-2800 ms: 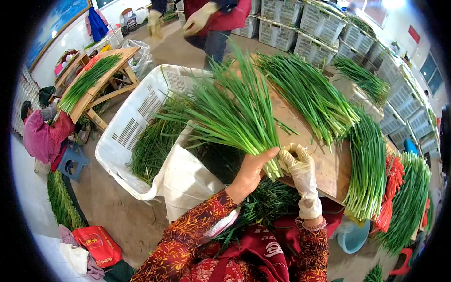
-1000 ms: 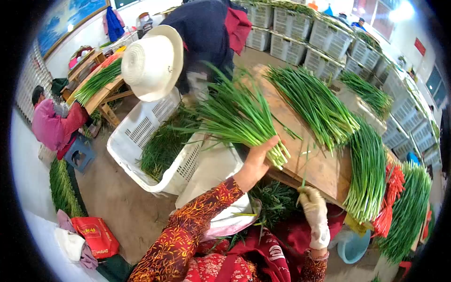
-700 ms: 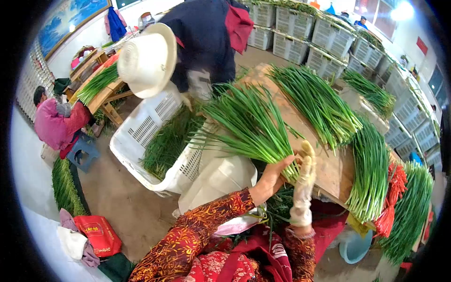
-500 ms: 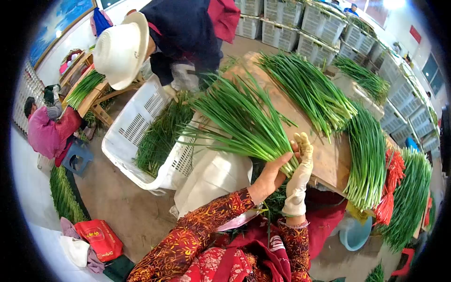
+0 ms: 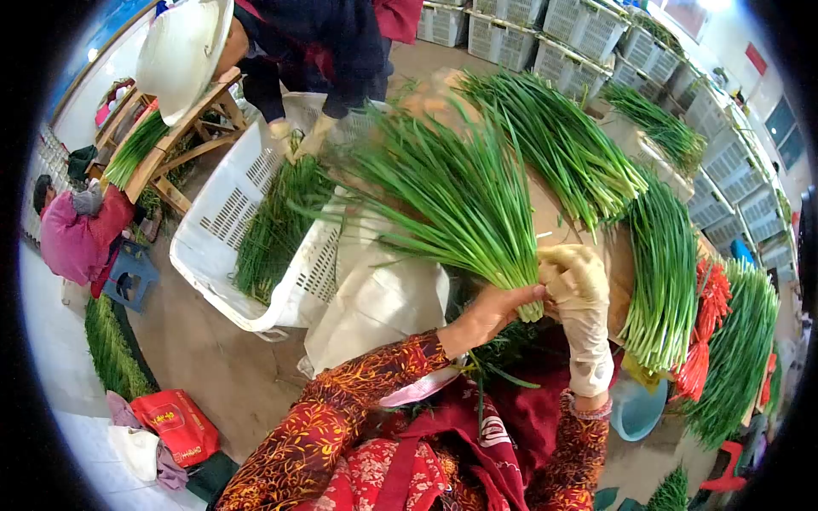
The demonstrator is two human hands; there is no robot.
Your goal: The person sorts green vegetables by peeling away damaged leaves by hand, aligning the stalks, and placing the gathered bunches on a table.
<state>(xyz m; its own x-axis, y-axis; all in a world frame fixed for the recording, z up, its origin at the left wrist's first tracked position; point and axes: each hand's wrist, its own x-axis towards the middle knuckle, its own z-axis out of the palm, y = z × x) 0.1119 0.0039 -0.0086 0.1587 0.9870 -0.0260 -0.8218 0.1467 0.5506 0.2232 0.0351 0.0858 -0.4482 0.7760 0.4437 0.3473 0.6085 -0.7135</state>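
Note:
A fanned bunch of long green stalks (image 5: 460, 187) is held by its pale root ends in my bare left hand (image 5: 494, 313), thumb across the stems. My right hand (image 5: 575, 281), in a cream glove, is bent against the right side of the stem ends; its fingertips are hidden, so what it grips cannot be made out. Behind the bunch lies a wooden board (image 5: 596, 264). On it rest a pile of stalks (image 5: 562, 153) and, further right, a second pile (image 5: 660, 281). Red ties (image 5: 703, 328) lie beside that pile.
A white basket (image 5: 217, 213) with loose greens stands at left, a person in a white hat (image 5: 183, 55) bending over it. Another person (image 5: 81, 234) sits far left. Stacked crates (image 5: 588, 43) line the back. A blue bucket (image 5: 637, 409) is below the board.
My gloved hand has moved right and turned from upright fingers to a bent pose at the stem ends. The bunch has shifted slightly right. The hatted person's hands have moved left in the basket.

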